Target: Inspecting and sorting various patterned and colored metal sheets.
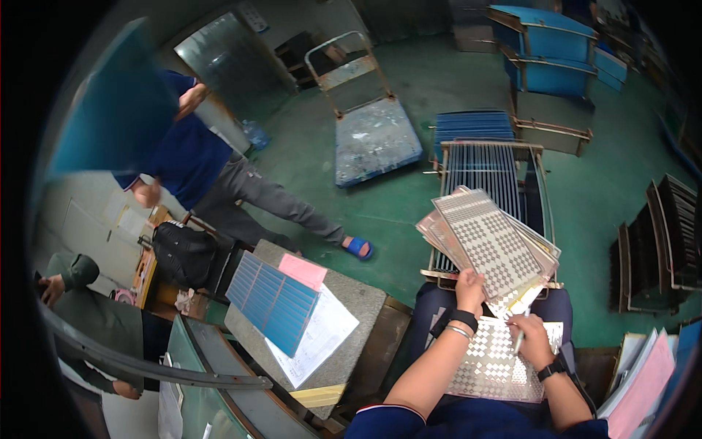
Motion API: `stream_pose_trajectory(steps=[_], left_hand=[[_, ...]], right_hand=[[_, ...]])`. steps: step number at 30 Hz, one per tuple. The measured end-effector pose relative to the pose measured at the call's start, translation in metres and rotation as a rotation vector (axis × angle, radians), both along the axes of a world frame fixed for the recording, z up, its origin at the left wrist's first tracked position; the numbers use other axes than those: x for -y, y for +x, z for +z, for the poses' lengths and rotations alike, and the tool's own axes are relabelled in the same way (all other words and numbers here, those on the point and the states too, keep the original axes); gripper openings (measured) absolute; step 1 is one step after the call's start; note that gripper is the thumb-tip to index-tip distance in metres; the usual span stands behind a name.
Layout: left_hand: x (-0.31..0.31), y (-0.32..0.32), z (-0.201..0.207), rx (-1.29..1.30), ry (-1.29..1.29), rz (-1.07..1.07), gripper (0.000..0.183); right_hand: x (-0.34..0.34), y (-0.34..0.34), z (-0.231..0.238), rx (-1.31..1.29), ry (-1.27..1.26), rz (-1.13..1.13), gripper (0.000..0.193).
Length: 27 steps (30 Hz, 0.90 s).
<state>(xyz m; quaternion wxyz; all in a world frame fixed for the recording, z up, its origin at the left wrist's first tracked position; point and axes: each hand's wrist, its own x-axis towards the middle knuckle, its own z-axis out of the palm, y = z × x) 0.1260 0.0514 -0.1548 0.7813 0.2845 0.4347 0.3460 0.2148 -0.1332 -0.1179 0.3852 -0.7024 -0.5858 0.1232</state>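
head view: checkered sheet extends forward from the left grip.

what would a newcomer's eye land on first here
Probably the fan of patterned sheets held up by the left hand, right of the picture's centre, with the right hand below holding a slim pale pen-like tool. Next, the large blurred blue panel a co-worker holds at the upper left. Then perhaps the worn flat trolley on the green floor, near the top middle.
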Motion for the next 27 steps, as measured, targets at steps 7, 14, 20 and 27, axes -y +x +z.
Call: stream_pose_trajectory(steps=[7,14,20,27], left_hand=[[0.032,-0.045,0.053,0.140,0.101,-0.175,0.023],[0.070,-0.076,0.089,0.235,0.141,-0.523,0.026],[0.080,-0.085,0.103,0.287,0.239,-0.635,0.027],[0.093,-0.078,0.119,0.604,0.065,-0.366,0.040]], right_hand=[[0.024,0.069,0.021,-0.485,0.246,-0.480,0.022],[0.019,0.066,0.078,-1.266,0.339,-0.031,0.051],[0.035,0.064,0.075,-1.466,0.341,-0.178,0.038],[0.022,0.050,0.080,-1.595,0.508,-0.205,0.032]])
